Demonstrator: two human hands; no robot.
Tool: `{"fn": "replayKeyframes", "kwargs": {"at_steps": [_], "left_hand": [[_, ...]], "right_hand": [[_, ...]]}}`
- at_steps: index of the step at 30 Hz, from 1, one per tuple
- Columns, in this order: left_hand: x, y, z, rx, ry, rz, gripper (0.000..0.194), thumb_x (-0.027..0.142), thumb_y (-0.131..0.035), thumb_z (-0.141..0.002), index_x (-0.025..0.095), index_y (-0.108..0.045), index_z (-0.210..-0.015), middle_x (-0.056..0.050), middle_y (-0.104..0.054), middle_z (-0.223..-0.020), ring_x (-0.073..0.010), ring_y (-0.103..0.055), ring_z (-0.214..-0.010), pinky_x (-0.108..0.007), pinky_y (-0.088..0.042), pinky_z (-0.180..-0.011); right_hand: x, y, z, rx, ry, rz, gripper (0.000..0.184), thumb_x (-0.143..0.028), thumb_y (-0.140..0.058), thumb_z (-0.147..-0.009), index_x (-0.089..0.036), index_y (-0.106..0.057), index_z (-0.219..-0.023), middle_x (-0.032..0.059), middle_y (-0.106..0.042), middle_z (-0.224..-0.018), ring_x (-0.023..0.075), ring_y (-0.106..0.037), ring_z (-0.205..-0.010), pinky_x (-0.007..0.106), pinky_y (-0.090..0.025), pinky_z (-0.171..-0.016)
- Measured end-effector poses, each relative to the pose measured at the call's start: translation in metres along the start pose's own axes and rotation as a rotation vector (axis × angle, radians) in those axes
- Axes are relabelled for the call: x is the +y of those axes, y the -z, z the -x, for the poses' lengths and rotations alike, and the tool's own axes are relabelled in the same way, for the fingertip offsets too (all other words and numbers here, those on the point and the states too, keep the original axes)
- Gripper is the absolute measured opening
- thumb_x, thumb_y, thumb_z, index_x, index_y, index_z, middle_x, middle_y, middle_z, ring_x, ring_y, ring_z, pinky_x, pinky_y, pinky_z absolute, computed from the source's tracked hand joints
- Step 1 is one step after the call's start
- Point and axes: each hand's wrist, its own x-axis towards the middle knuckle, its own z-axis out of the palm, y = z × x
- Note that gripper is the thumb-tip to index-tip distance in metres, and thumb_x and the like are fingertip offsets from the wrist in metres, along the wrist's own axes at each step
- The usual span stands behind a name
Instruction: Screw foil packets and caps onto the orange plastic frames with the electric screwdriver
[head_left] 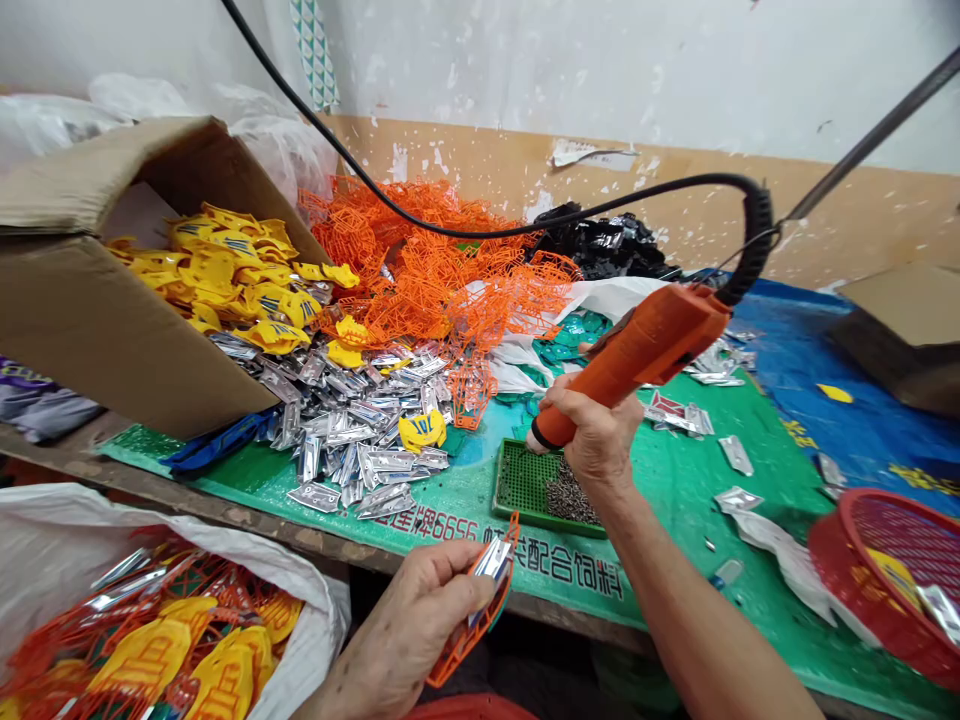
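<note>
My left hand (416, 620) pinches an orange plastic frame (448, 662) with a shiny metal plate (492, 560) lying in it, at the table's front edge. My right hand (604, 445) is wrapped round an orange electric screwdriver (649, 345) with a black cable at its top end. The screwdriver's lower end is over a green tray (517, 510), where a heap of small screws (571, 492) lies on the right side. Its bit cannot be made out. Loose metal plates (352, 440) are piled to the left of the tray.
A cardboard box (112, 320) spills yellow pieces (232, 265) at left. Orange frames (420, 255) are heaped behind. A white sack (322, 610) with assembled pieces stands front left; a red basket (885, 590) sits at right. The black cable (465, 232) arches overhead.
</note>
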Motion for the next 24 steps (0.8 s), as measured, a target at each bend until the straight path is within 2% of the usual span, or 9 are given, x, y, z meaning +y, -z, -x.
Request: {"fn": "replayKeyframes", "kwargs": {"at_steps": [11,24], "left_hand": [[-0.002,0.001,-0.001,0.016,-0.019,-0.016,0.032,0.044,-0.067,-0.076,0.015,-0.070,-0.090,0.001,-0.055,-0.067,-0.0101,-0.044,-0.059,-0.022,-0.032,-0.055],[0.000,-0.001,0.000,0.017,-0.004,0.046,0.026,0.041,-0.071,-0.073,0.016,-0.069,-0.078,0.001,-0.055,-0.064,-0.0114,-0.048,-0.062,-0.022,-0.036,-0.059]], "right_hand": [[-0.003,-0.009,0.009,-0.039,-0.023,-0.053,0.010,-0.022,-0.070,-0.058,-0.017,-0.062,-0.060,-0.0019,-0.059,-0.059,0.0126,-0.052,-0.052,0.031,-0.044,-0.054],[-0.001,-0.013,0.010,-0.041,-0.043,-0.035,0.011,-0.022,-0.070,-0.056,-0.017,-0.062,-0.060,-0.0021,-0.058,-0.057,0.0124,-0.051,-0.051,0.031,-0.045,-0.054]]}}
